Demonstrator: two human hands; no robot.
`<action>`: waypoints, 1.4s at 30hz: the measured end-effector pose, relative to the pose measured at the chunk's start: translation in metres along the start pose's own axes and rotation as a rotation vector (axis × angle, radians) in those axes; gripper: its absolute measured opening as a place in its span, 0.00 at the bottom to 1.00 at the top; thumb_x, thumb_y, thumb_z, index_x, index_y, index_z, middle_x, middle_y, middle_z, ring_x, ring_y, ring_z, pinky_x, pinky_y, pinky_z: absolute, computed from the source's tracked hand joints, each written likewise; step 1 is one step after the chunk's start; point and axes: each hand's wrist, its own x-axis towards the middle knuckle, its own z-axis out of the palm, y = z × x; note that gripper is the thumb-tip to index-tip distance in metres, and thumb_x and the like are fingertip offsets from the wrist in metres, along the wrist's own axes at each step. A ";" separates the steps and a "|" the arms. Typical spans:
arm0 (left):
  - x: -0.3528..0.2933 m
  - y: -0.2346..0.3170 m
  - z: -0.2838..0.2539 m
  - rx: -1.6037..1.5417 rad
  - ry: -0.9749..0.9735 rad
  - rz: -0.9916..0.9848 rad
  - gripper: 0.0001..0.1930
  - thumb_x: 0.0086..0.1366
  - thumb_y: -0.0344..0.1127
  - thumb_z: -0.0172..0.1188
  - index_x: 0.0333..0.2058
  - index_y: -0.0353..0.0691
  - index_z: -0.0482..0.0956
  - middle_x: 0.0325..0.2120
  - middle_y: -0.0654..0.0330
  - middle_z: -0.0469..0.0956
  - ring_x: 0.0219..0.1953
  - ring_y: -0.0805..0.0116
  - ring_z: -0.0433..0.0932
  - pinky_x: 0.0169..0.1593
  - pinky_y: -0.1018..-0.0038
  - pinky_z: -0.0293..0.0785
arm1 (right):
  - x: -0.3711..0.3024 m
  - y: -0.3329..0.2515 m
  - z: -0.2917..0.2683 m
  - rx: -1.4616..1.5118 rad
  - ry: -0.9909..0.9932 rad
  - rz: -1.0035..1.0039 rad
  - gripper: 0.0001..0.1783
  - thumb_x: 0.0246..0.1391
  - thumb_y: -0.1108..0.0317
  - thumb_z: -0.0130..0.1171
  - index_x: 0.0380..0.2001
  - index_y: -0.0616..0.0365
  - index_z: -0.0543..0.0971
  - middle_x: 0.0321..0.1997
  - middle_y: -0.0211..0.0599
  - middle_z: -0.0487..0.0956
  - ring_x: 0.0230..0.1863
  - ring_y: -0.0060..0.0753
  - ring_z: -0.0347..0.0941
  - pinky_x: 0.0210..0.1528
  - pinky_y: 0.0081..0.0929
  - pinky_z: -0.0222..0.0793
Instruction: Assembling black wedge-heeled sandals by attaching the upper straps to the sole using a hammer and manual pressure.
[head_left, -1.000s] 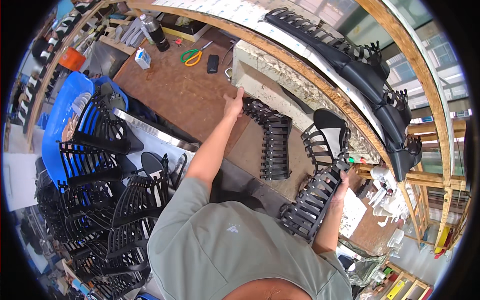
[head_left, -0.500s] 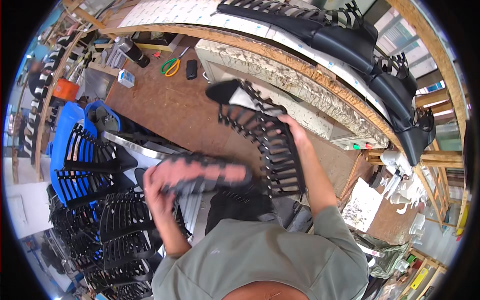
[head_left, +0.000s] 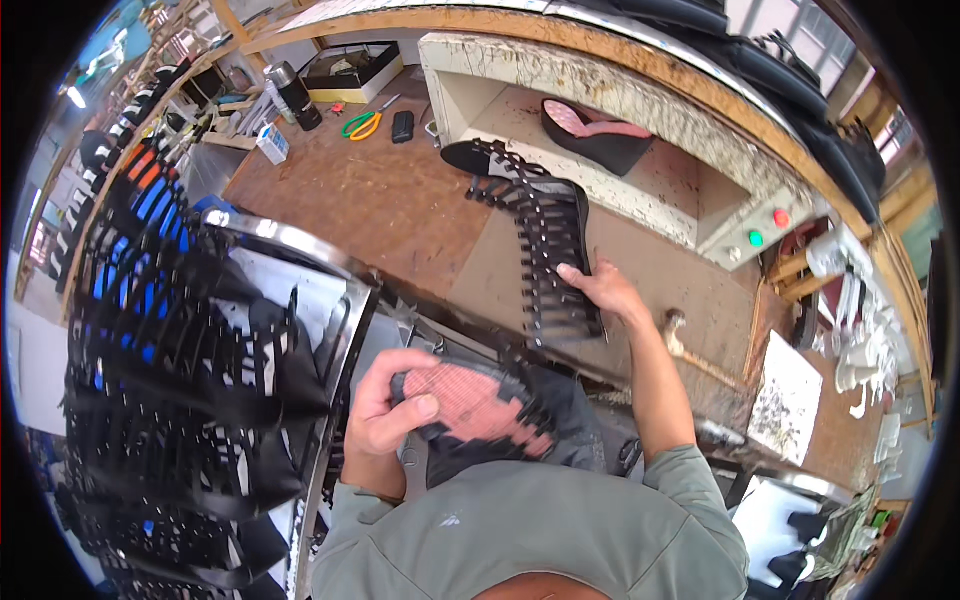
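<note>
My left hand (head_left: 385, 405) is closed around a shoe sole (head_left: 475, 405) in front of my body, its pink textured face up and a black, uneven edge around it. The thumb presses on the pink face; the sole's far end is blurred. On the bench lies a tall black strappy sandal (head_left: 550, 235), toe toward the back left, its cut-out shaft toward me. My right hand (head_left: 610, 290) grips the sandal's right edge, thumb over the straps; some fingers are hidden.
A white box (head_left: 580, 90) with an open front holds a black wedge sole (head_left: 600, 140) with a pink top. A hammer (head_left: 690, 345) lies right of the sandal. Scissors (head_left: 370, 120) and a flask (head_left: 295, 95) stay at back left. Several black strappy uppers (head_left: 180, 400) fill the left side.
The sandal has come down from the air onto the bench with my right hand still on it. My left hand has drawn the pink-faced sole nearer my body and turned it. The view has shifted.
</note>
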 end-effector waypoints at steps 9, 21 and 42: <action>-0.047 -0.054 0.057 0.660 -0.456 0.088 0.20 0.64 0.27 0.50 0.56 0.39 0.66 0.45 0.52 0.77 0.46 0.61 0.78 0.50 0.69 0.72 | -0.052 0.028 0.064 0.379 0.115 -0.188 0.35 0.43 0.52 0.67 0.48 0.69 0.74 0.46 0.58 0.78 0.49 0.51 0.76 0.52 0.39 0.69; -0.083 -0.116 0.075 -0.049 -0.102 -0.120 0.21 0.51 0.25 0.53 0.47 0.36 0.74 0.33 0.68 0.74 0.32 0.82 0.69 0.36 0.86 0.63 | -0.127 0.093 0.004 0.394 -0.067 -0.204 0.26 0.53 0.56 0.63 0.49 0.65 0.76 0.26 0.34 0.79 0.26 0.23 0.76 0.27 0.23 0.74; -0.036 -0.197 0.024 0.045 -0.055 -0.467 0.21 0.56 0.24 0.53 0.50 0.36 0.73 0.38 0.67 0.73 0.40 0.80 0.70 0.45 0.82 0.66 | 0.184 -0.005 -0.141 0.327 0.370 -0.405 0.36 0.43 0.51 0.72 0.51 0.58 0.74 0.41 0.29 0.79 0.44 0.26 0.72 0.42 0.25 0.69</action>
